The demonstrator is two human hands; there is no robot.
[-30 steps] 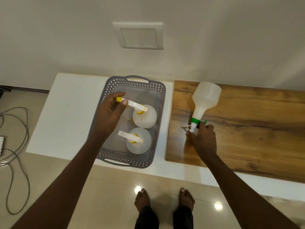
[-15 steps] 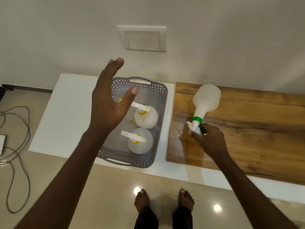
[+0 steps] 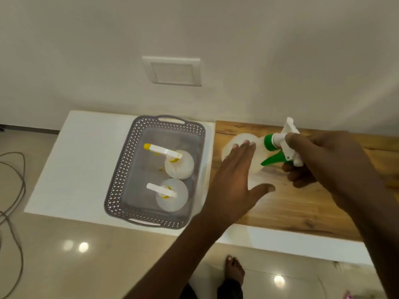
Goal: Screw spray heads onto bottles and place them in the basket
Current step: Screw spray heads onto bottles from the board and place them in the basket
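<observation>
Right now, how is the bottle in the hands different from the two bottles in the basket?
The green-headed bottle is held over the wooden board, tilted, with the right hand closed on its spray head and the open left hand at its body. The two yellow-headed bottles stand upright in the grey basket, untouched. Trigger and collar colours differ: green against yellow. All three have translucent white bodies and white spray heads.

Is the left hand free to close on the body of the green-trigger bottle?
Probably yes. The left hand is open and empty, spread right at the bottle, which the right hand holds up by its spray head; nothing lies between.
</observation>
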